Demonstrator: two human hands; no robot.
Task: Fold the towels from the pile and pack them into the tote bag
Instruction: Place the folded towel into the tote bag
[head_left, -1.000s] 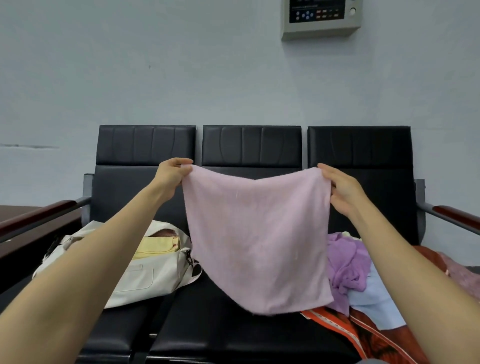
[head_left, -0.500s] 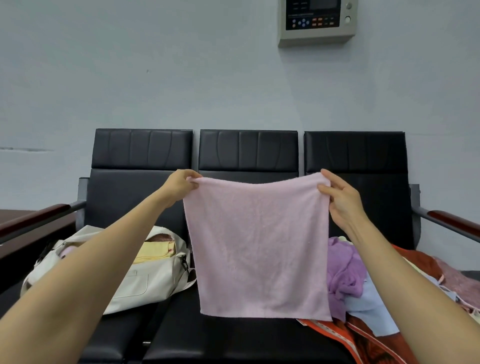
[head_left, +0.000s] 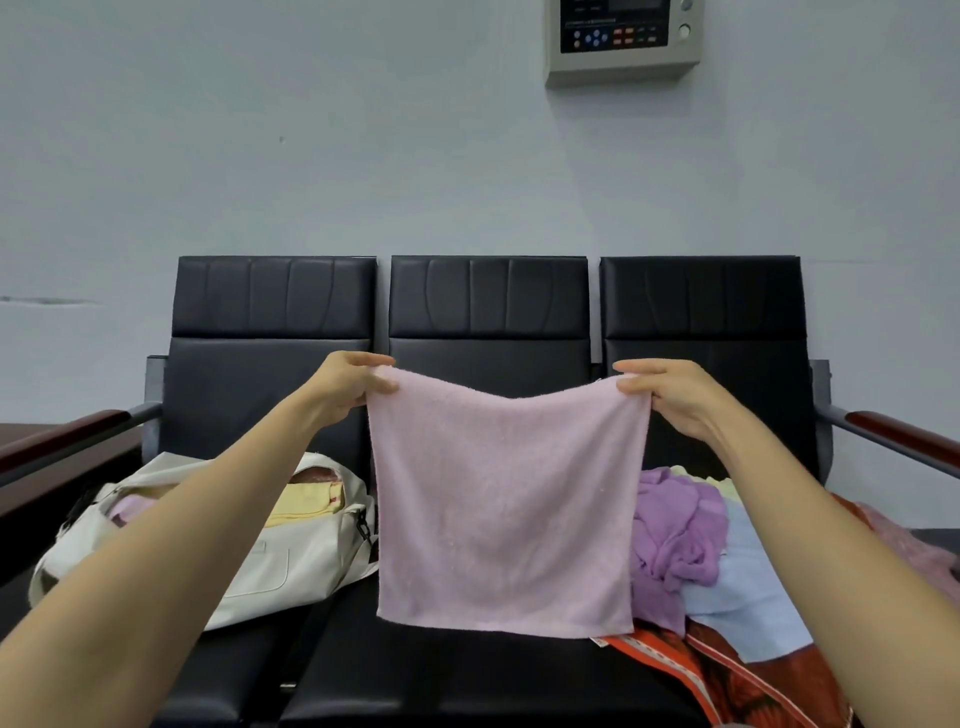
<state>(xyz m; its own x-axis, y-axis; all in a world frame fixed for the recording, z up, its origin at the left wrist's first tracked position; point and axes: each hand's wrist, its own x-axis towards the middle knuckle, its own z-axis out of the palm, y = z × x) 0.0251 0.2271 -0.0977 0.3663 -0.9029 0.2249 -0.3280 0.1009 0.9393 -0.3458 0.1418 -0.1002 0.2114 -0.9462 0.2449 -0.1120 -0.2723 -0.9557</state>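
Note:
A pale pink towel (head_left: 506, 509) hangs spread out in the air over the middle seat. My left hand (head_left: 345, 387) pinches its top left corner and my right hand (head_left: 670, 395) pinches its top right corner. Its top edge sags a little between them. On the left seat lies a cream tote bag (head_left: 270, 566), open, with a yellow towel (head_left: 306, 501) and a pink one inside. The pile of towels (head_left: 691, 540) sits on the right seat: purple, light blue and red-orange cloth, partly hidden behind the pink towel and my right arm.
Everything rests on a black three-seat bench (head_left: 488, 312) against a grey wall. Metal armrests with dark red tops stick out at the left (head_left: 67, 436) and right (head_left: 898, 431). A control panel (head_left: 623, 39) is mounted high on the wall.
The towel went from hanging skewed with a low corner to hanging square. Both hands dropped slightly and the top edge now sags in the middle.

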